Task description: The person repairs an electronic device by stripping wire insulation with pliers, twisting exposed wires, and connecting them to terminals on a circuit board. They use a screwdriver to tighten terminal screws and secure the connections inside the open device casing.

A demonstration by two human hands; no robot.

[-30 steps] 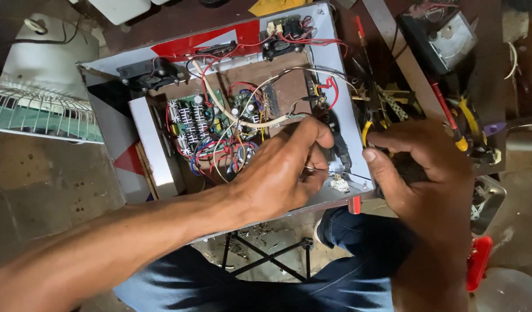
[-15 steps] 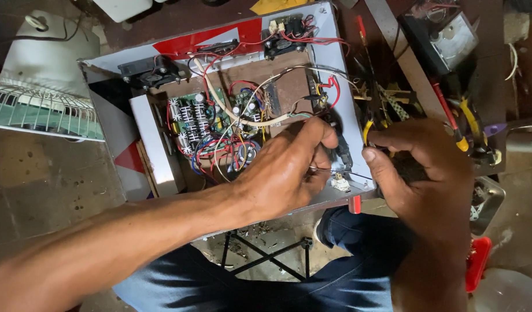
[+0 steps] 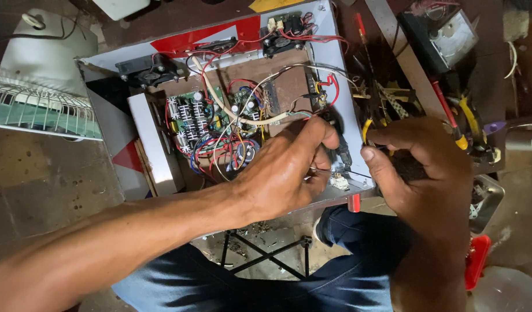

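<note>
A worn, stained concrete floor lies under a cluttered dark desk (image 3: 162, 23), and on its near edge sits an opened white metal electronics case with red triangular markings (image 3: 162, 43), tipped so its inside faces the person seated over it. Inside the case a green circuit board with silver heat sinks (image 3: 191, 118) sits beside a tangle of red, white and blue wires (image 3: 220, 153), and two small black fans (image 3: 153, 69) are fixed along the far wall, near the red panel.

The left hand (image 3: 283, 173) reaches into the case's near right corner, its fingers (image 3: 318, 130) pinched together on a thin wire, probably to hold it steady at the fitting there. The right hand (image 3: 422, 167) is curled shut around a small dark object at the case's right wall; what it is cannot be told. Both hands meet at that corner, likely because the wire ends there.

To the right lie yellow-handled pliers (image 3: 465, 115), a red-handled screwdriver (image 3: 442, 101) and a grey analogue meter with a white dial (image 3: 445, 32). A white wire fan grille (image 3: 40, 110) stands at the left.
</note>
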